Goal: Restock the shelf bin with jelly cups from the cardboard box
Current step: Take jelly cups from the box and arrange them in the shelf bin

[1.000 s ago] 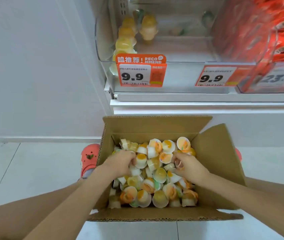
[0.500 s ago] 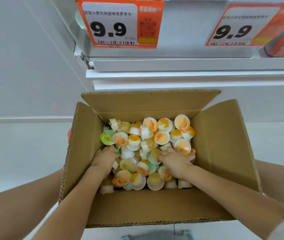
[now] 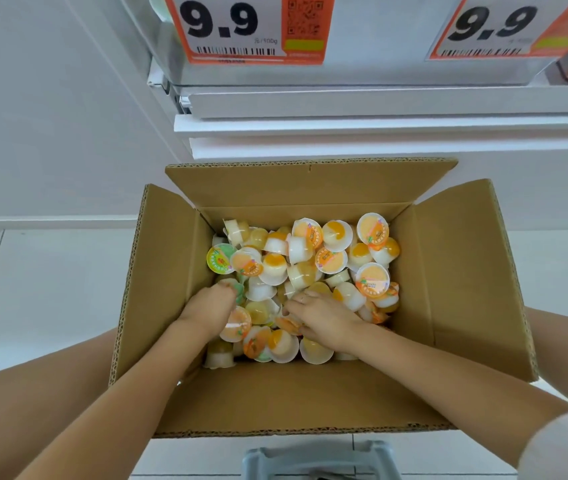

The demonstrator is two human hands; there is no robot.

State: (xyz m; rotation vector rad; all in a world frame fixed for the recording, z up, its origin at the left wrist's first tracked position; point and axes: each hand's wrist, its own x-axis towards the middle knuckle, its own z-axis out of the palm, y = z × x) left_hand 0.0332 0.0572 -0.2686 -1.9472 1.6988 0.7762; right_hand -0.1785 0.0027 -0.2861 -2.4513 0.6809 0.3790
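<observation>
Cups (image 3: 305,268) heaped loose across the box (image 3: 466,271) floor are light, stiff, slick (foil lids puncture); left hand (image 3: 208,306) and right hand (image 3: 324,318) curl into the pile near its front wall, grasp unclear; scoop by sidewalls.

Jelly cups (image 3: 305,268) in cardboard box (image 3: 466,271), below price tags (image 3: 251,29) on shelf edge (image 3: 379,102).

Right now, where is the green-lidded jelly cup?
In the head view, the green-lidded jelly cup sits at the pile's left edge, against the cardboard box wall, just beyond the left hand.
</observation>
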